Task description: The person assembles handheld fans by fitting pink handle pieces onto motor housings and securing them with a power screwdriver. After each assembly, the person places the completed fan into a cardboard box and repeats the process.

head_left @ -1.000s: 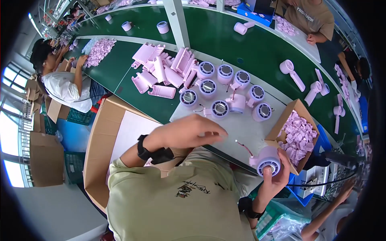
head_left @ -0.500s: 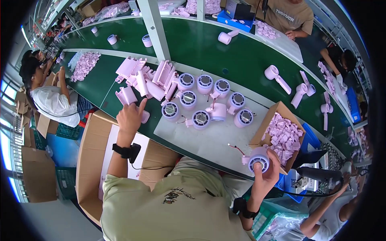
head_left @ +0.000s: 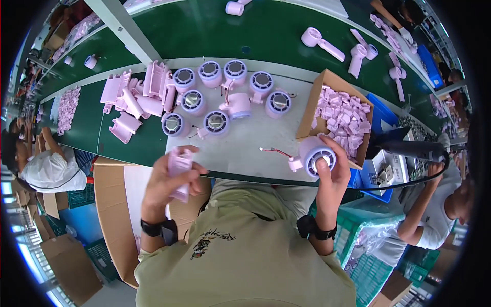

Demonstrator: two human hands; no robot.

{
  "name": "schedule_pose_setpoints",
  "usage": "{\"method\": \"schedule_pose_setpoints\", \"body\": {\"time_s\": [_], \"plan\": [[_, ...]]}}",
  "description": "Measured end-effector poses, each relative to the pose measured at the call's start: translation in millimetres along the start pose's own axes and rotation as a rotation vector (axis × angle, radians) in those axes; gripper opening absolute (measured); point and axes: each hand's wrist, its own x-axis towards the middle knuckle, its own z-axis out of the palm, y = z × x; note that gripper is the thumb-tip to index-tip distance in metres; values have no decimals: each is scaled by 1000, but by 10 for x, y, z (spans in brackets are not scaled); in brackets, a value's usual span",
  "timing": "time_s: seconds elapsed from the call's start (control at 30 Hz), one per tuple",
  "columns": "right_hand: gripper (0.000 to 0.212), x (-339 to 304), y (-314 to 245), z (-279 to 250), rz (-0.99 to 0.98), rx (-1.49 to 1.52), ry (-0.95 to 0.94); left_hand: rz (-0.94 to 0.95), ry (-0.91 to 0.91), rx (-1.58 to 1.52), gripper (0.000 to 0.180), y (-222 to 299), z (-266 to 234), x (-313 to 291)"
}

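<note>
My left hand is closed around a pink plastic handle shell near the table's front edge. My right hand grips a lilac fan head, with the thumb on the round centre of its grille. A thin red wire with a small white plug sticks out from that head toward the left. Several similar fan heads stand on the grey mat beyond my hands, most with grilles facing up. Left of them lies a heap of pink handle shells, with one loose shell nearer me.
An open cardboard box of small pink parts stands beside my right hand. Blue bins and a dark tool are farther right. A large carton sits below the left table edge. Assembled fans lie on the green belt. Co-workers sit at both sides.
My left hand has taken a handle shell from beside the heap and drawn it back toward me. My right hand still holds the fan head. The whole view has shifted.
</note>
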Motion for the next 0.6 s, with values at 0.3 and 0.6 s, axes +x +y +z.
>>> {"method": "schedule_pose_setpoints", "body": {"time_s": [0.3, 0.6], "plan": [[41, 12, -139, 98, 137, 13, -252, -265, -803, 9, 24, -429, 1082, 618], [38, 252, -237, 37, 183, -91, -478, -127, -783, 21, 30, -571, 1046, 626]]}}
